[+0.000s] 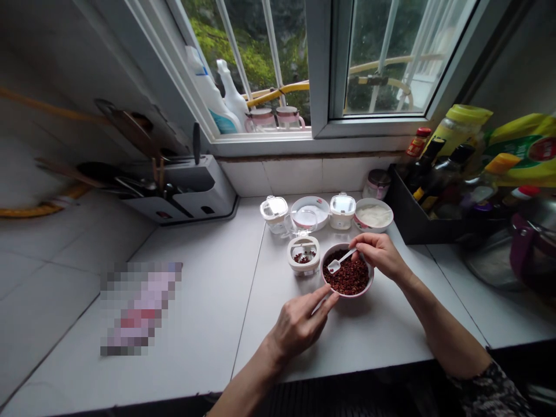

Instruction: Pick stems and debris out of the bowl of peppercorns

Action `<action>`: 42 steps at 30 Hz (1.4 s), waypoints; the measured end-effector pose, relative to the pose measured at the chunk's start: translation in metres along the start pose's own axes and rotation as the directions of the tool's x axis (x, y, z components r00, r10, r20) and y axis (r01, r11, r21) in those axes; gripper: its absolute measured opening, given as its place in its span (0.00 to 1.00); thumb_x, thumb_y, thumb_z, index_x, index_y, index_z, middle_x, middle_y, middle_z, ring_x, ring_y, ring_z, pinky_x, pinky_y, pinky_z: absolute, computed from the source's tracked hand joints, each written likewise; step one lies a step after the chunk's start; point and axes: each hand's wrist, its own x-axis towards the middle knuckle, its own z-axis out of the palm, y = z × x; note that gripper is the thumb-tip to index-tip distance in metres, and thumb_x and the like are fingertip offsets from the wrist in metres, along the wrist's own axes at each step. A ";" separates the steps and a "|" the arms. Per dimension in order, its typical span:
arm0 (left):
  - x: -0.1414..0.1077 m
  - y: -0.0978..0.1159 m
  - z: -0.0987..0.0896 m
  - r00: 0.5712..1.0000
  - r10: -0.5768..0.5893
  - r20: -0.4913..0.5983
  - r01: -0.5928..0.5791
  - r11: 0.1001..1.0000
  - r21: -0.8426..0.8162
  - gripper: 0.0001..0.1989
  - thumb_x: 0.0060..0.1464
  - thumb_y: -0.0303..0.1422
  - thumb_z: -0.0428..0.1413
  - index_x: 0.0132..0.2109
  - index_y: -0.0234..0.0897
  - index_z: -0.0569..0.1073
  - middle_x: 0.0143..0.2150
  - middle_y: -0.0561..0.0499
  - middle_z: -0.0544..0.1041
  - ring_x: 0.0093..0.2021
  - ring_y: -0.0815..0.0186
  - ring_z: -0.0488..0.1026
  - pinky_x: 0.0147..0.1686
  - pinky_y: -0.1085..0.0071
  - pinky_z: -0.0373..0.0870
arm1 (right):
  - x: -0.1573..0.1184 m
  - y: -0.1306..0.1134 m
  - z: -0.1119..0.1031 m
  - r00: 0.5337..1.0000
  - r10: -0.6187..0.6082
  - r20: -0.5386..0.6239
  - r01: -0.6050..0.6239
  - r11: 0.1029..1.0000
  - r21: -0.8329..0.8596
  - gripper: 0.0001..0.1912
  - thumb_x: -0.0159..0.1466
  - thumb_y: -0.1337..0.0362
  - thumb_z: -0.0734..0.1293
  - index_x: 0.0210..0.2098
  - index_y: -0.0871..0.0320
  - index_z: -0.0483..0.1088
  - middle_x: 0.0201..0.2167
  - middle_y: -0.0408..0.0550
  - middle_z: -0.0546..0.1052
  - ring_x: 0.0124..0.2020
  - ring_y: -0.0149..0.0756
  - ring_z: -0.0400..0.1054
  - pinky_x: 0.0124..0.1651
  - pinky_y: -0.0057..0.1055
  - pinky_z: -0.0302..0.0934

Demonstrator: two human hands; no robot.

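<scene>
A small white spoon is pinched in my right hand, its scoop over a bowl of dark red dried spice. A few red bits lie in the scoop. My left hand has its fingertips at the bowl's near left rim, with the fingers extended. Just left of the bowl stands a small white jar with its clear lid raised and some red pieces inside. Behind are two lidded jars, a white plate-like bowl between them, and a bowl of white powder.
A grey utensil holder stands at the back left. A dark box of bottles and a pot with a purple handle are on the right. A blurred-out item lies on the left counter.
</scene>
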 end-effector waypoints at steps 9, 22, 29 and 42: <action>-0.002 0.000 0.000 1.000 -0.009 0.000 0.009 1.000 0.011 0.19 0.61 0.21 0.48 0.58 0.32 0.70 0.49 0.37 0.78 0.40 0.64 0.79 0.35 0.74 0.78 | -0.005 -0.009 0.011 0.993 -0.071 -0.098 0.080 0.992 0.097 0.14 0.56 0.57 0.67 0.36 0.61 0.75 0.25 0.49 0.81 0.13 0.23 0.55 0.15 0.25 0.51; 0.000 0.001 0.000 1.000 0.002 -0.012 -0.002 1.000 0.010 0.17 0.61 0.20 0.49 0.54 0.30 0.72 0.50 0.36 0.77 0.41 0.64 0.79 0.34 0.73 0.78 | -0.016 -0.001 0.021 0.646 -0.736 0.202 0.708 0.480 -0.518 0.15 0.65 0.71 0.58 0.44 0.58 0.74 0.38 0.54 0.82 0.39 0.40 0.77 0.42 0.37 0.70; 0.000 0.000 -0.001 1.000 -0.001 0.008 0.001 1.000 -0.007 0.16 0.61 0.20 0.49 0.53 0.30 0.73 0.50 0.36 0.77 0.42 0.64 0.79 0.35 0.73 0.78 | -0.010 -0.005 -0.008 0.791 -0.610 0.034 0.498 0.611 -0.616 0.11 0.63 0.69 0.59 0.33 0.58 0.73 0.26 0.48 0.78 0.27 0.36 0.72 0.35 0.31 0.65; -0.001 0.000 0.000 1.000 -0.002 0.006 0.002 1.000 -0.014 0.16 0.62 0.20 0.48 0.53 0.30 0.72 0.49 0.35 0.77 0.41 0.64 0.79 0.35 0.73 0.78 | -0.002 0.010 -0.001 0.894 -0.447 0.021 0.371 0.714 -0.594 0.11 0.61 0.70 0.58 0.31 0.58 0.73 0.22 0.44 0.76 0.23 0.32 0.68 0.30 0.27 0.59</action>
